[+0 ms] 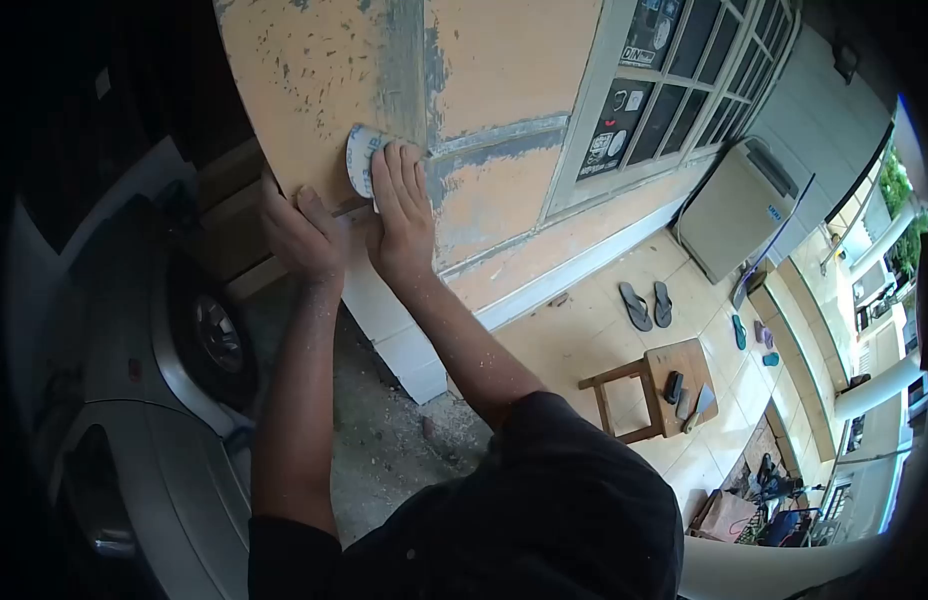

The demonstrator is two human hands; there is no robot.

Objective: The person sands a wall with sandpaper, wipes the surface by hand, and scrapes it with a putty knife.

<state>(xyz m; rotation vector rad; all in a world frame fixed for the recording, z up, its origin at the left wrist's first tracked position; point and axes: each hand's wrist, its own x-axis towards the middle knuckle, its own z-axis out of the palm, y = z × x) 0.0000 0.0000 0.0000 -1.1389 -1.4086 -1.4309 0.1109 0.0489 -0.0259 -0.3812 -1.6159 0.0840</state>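
My right hand [402,215] presses a curled piece of sandpaper [360,160] against the peach-painted wall [309,95]. Its fingers lie close together over the sheet, whose white printed back shows at the left. Grey scraped patches run down the wall and along its ledge beside this hand. At the wall's left edge, my left hand [306,235] grips the corner, thumb on the front and fingers partly hidden round the side. Pale dust specks both forearms.
A parked car [134,400] stands close at left. To the right, a wooden stool [684,365] carries a scraper [700,405] and other small tools. Flip-flops [636,306] lie on the tiles. A barred window [664,90] and a leaning beige cabinet [729,215] are farther along the wall.
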